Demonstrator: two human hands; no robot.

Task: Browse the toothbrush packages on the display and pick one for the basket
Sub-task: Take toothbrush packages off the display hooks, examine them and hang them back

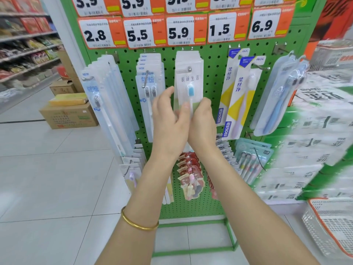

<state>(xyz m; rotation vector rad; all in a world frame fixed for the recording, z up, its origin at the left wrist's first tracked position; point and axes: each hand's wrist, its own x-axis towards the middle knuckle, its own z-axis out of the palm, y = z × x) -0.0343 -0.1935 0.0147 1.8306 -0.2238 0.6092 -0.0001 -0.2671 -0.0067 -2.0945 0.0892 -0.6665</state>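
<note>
Pegboard in green carried the toothbrush package, white with a blue-bristled brush, hanging on a hook. The left hand had its grip on the package's lower left edge, thumb on the front. The right hand had its grip curled round the lower right edge. Just left of that package hung a twin-brush pack, partly covered by the left fingers. Just right of it hung two FROG packs. Below it, the forearms hid part of a row of red cards. Price tags sat above it. A white basket lay well below and right of it.
</note>
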